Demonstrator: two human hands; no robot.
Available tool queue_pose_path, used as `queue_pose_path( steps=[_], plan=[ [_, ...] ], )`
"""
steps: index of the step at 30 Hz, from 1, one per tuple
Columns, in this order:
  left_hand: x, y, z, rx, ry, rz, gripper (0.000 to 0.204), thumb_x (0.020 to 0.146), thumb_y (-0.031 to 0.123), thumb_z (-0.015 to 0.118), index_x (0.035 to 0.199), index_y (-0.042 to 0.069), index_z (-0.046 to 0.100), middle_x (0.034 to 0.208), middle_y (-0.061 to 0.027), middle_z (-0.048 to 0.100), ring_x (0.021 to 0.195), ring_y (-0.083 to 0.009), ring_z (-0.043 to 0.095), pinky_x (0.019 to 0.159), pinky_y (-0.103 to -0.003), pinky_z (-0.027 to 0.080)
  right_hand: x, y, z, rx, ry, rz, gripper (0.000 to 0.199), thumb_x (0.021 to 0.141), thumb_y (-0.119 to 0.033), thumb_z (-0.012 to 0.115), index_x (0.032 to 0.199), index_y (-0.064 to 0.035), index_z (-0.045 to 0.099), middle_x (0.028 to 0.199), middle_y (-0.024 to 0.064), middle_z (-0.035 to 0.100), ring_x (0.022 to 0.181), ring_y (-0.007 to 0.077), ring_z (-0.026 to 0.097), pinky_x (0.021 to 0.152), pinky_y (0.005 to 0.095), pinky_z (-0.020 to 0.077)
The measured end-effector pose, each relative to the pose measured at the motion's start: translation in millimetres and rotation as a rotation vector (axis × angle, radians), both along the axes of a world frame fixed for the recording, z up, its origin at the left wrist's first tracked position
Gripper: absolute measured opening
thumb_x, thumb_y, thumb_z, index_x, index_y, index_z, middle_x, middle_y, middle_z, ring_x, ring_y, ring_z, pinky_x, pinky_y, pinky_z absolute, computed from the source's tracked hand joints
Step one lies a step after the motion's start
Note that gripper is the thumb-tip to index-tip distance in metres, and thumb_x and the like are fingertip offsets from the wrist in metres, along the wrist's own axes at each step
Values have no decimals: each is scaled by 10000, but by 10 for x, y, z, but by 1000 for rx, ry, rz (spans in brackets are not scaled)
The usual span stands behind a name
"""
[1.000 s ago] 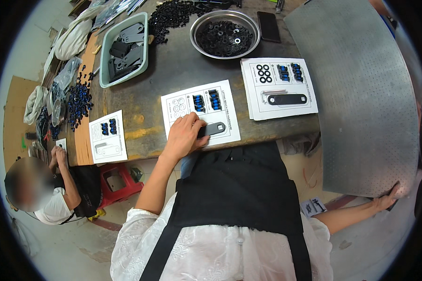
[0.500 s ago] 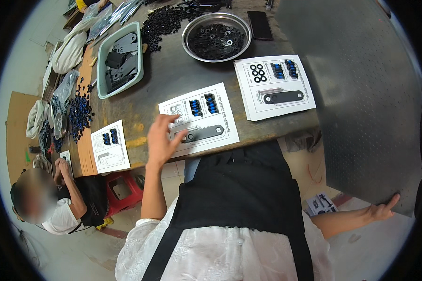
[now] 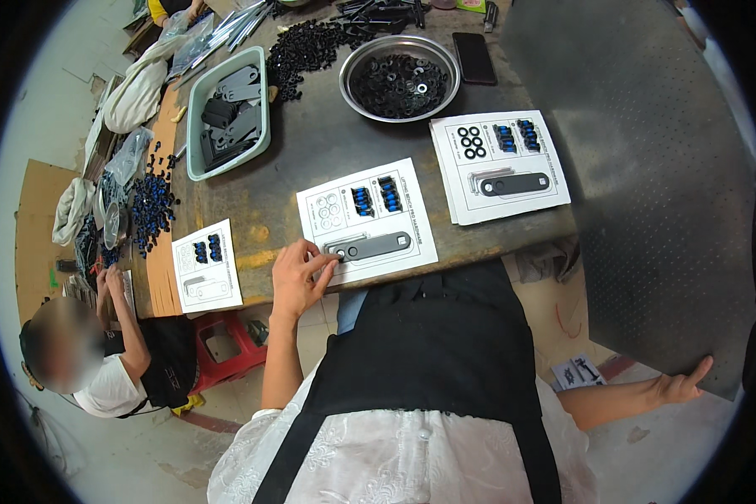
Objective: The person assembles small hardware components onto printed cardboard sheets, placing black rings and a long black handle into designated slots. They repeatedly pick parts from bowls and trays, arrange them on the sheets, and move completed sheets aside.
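Note:
My left hand is at the lower left corner of the middle white card. Its thumb and index finger are pinched by the left end of a dark grey flat bar; whatever sits between the fingertips is too small to make out. Above the bar, the card shows blue-and-black bolts in two groups beside pale ring outlines. Far to the right, my right hand rests at the lower edge of a large dimpled grey metal sheet, one digit stretched out; its other fingers are partly hidden.
A stack of similar cards lies to the right, a smaller card to the left. Behind stand a steel bowl of washers, a pale green bin of grey parts and a phone. A co-worker sits at left.
My left hand has come down and its spread fingers have closed into a pinch beside the bar. My right hand stays at the metal sheet's edge. The whole view has shifted slightly.

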State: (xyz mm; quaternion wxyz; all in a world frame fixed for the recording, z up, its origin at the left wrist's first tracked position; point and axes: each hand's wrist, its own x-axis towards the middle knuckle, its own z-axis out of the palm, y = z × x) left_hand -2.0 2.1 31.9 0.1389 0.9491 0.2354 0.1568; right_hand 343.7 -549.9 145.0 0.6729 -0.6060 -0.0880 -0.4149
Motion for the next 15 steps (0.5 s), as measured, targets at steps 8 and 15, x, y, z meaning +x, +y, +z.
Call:
queue_pose_path(
  steps=[8, 15],
  plan=[
    [2, -36, -48, -4, 18, -1, 101, 826, 164, 734, 922, 156, 767, 845, -38, 567, 776, -239, 565, 694, -366, 446, -31, -124, -103, 101, -10, 140, 296, 920, -71, 699, 1159, 98, 653, 1218, 209, 667, 1031, 278, 662, 989, 417, 530],
    [-170, 99, -264, 80, -3, 67, 169, 826, 160, 686, 978, 89, 704, 919, -144, 628, 871, -354, 598, 752, -456, 477, -29, -66, -417, 10, 27, -26, 380, 886, -61, 742, 1225, 49, 609, 1172, 132, 659, 1018, 209, 637, 955, 345, 498]
  ],
)
